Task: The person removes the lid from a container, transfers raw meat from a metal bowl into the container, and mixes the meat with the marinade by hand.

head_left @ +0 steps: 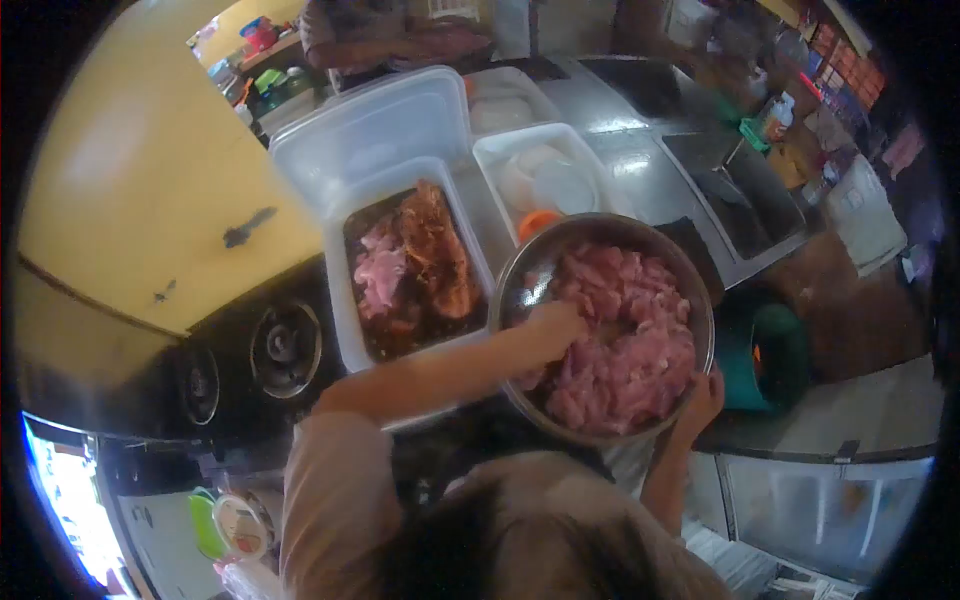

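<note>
Head camera: the left hand (556, 332) is reaching into raw meat (632, 372) at nine o'clock, its grasp unclear; the right hand (708, 396) is clasping the steel bowl (528, 290) at four. Lopsided pushing could tip it, spilling meat toward the plastic box (339, 300) at ten.

You have a round metal bowl (522, 290) of glossy, raw pink meat pieces (630, 375) beside an open plastic container (349, 345) holding pink and reddish-brown meat (437, 250) in dark liquid (395, 345).
</note>
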Demonstrator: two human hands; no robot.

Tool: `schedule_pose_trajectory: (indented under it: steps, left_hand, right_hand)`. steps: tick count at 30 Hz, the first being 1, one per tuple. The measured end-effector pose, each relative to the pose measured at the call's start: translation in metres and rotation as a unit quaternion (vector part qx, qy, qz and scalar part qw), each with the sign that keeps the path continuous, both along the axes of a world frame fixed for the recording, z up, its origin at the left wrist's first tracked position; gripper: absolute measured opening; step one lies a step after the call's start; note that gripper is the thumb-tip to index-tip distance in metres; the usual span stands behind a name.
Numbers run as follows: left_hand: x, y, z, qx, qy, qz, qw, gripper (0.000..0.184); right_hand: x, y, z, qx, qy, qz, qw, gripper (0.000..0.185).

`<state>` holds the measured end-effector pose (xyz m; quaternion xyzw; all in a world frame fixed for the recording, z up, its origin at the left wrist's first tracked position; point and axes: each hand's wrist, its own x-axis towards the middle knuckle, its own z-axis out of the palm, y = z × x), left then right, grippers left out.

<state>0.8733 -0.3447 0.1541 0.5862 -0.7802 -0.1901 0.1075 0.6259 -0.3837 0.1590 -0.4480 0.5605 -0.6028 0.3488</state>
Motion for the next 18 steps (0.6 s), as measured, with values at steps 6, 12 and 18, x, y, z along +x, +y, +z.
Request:
schedule_pose_trajectory:
  steps: [6, 12, 18]
  left_hand:
    - [0.031, -0.008, 0.011, -0.044, 0.188, -0.055, 0.98, 0.038]
    - [0.064, 0.029, 0.095, -0.089, 0.46, 0.039, 0.883, 0.024]
    - [0.141, 0.097, 0.111, -0.047, 0.481, 0.215, 0.849, 0.039]
  right_hand:
    - [-0.025, -0.008, -0.035, 0.05, -0.04, 0.04, 0.997, 0.028]
    - [-0.026, -0.008, -0.04, 0.012, -0.087, 0.08, 0.993, 0.016]
    - [-0.006, 0.0, -0.006, 0.054, -0.051, 0.044, 0.996, 0.006]
